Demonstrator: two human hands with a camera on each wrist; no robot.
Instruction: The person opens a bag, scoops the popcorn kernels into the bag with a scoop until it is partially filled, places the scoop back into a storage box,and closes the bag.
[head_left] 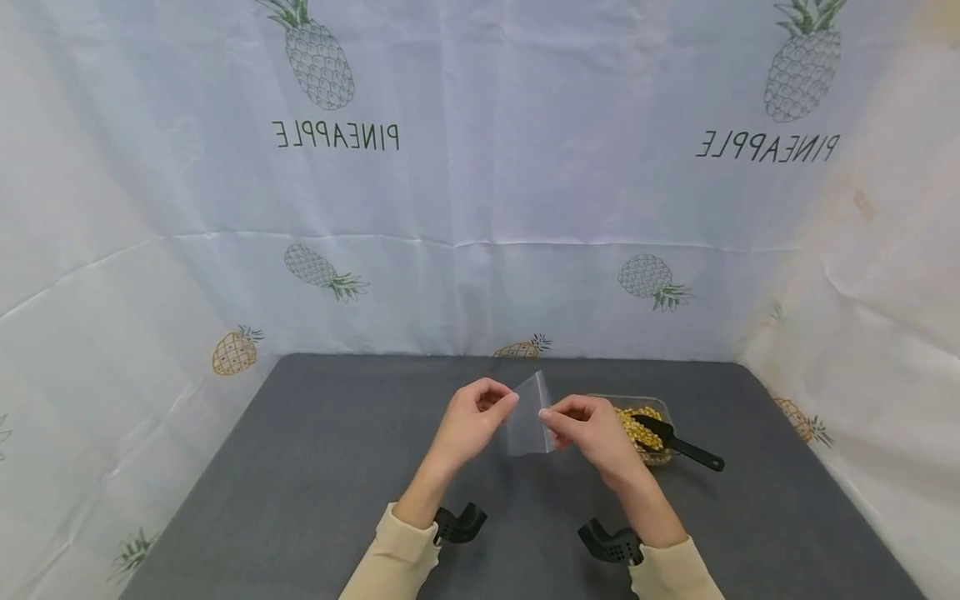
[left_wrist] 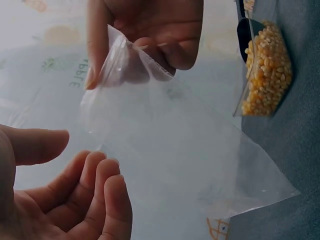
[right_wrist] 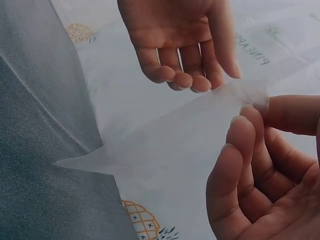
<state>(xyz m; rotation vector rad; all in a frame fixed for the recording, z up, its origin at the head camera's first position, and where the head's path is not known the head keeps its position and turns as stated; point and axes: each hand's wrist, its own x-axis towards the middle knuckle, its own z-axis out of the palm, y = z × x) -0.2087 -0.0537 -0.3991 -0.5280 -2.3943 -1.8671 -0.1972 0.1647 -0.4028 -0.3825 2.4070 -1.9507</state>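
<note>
Two hands face each other in front of us, with a clear plastic bag (head_left: 527, 425) between them, held up above the dark table (head_left: 322, 467). The right hand (head_left: 592, 432) is the nearer one: its thumb and fingertips pinch the bag's edge, along which we see a pale band running roughly upright. The left hand (head_left: 474, 417) has its thumb spread apart from its fingers, and the bag's near edge lies just off those fingertips, toward the right hand; we cannot tell whether they touch. In the left wrist view we see the bag's long run slant away to a free corner. Partly behind the right hand stands a tub (head_left: 670, 412) of corn (head_left: 633, 427) with a black scoop (head_left: 690, 448).
</note>
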